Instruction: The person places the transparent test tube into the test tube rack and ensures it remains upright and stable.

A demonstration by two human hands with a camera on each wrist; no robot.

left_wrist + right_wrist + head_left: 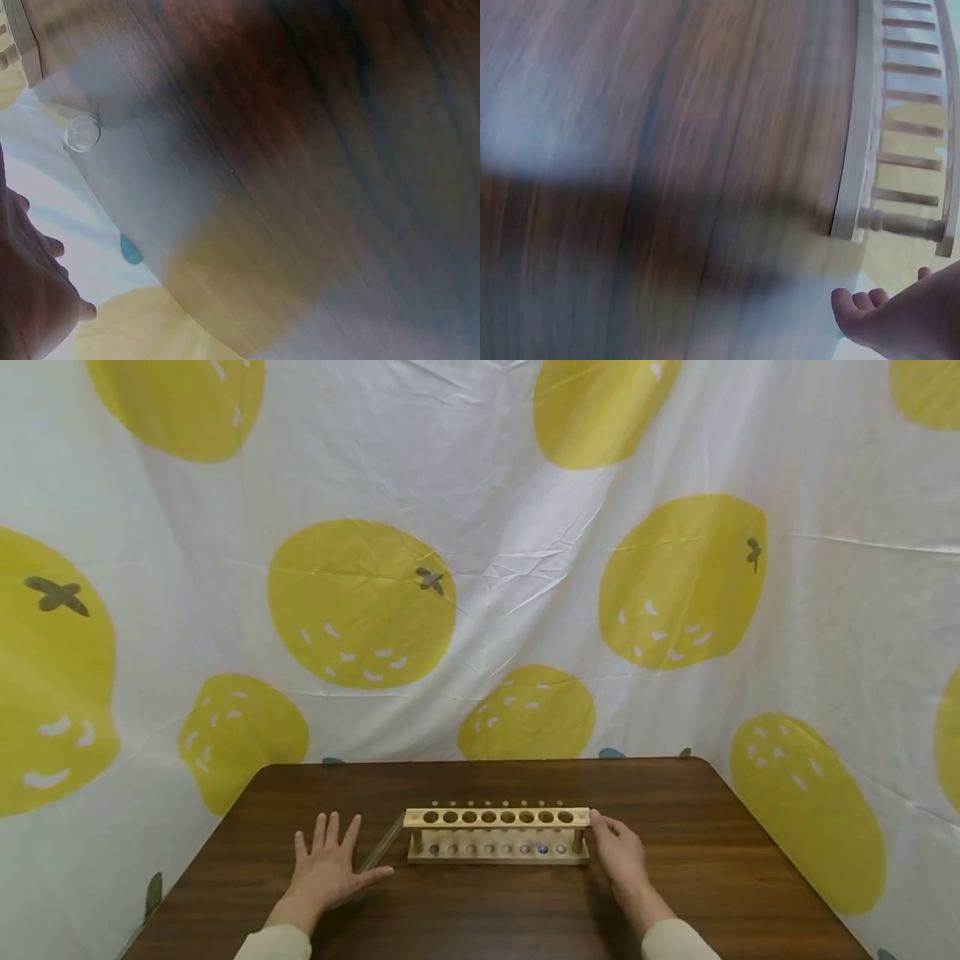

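Note:
A pale wooden test tube rack [497, 862] stands on the dark table, its top bar pierced by a row of round holes. A clear glass test tube [384, 842] lies slanted just left of it; its round end [82, 133] shows in the left wrist view. My left hand [324, 870] is beside that tube with fingers spread, the thumb reaching across toward its near end. At the rack's right end is my right hand [621, 853], fingers loosely bent, fingertips right at the end of the top bar. In the right wrist view, the right hand [900, 315] appears below the rack's end post.
A row of short pegs [488, 803] rises along the rack's back. One base hollow shows a blue spot [543, 849]. The brown wooden table [525, 914] ends at a white curtain [517, 585] printed with yellow lemons.

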